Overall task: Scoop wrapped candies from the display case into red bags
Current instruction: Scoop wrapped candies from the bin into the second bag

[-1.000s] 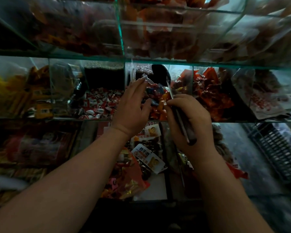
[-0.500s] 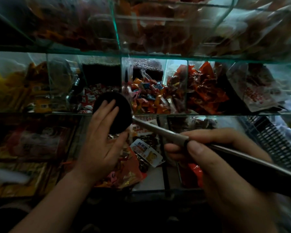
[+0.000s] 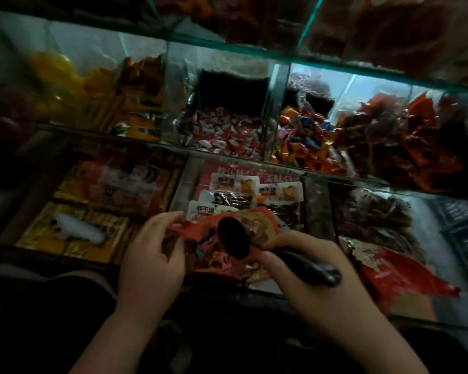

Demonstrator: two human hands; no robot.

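My left hand (image 3: 152, 255) pinches the rim of a red bag (image 3: 257, 220) and holds its mouth open low in the middle. My right hand (image 3: 316, 279) grips the dark handle of a black scoop (image 3: 233, 240). The scoop's bowl is tipped inside the bag's mouth, over colourful wrapped candies (image 3: 214, 257) lying in the bag. On the middle shelf of the glass display case (image 3: 303, 25), one compartment holds mixed orange and blue wrapped candies (image 3: 303, 136). The compartment to its left holds red-and-white wrapped candies (image 3: 224, 133).
A second red bag (image 3: 400, 273) lies to the right on the lower shelf. White-labelled snack packets (image 3: 238, 195) sit behind the held bag. Yellow and orange packets (image 3: 135, 103) fill the left compartments, crumpled red wrappers (image 3: 405, 141) the right. A dark basket (image 3: 465, 238) stands far right.
The scoop came out of the mixed-candy compartment and down to the red bag. My left hand dropped from the shelf, passed under the scoop's bowl, and now holds the bag's rim.
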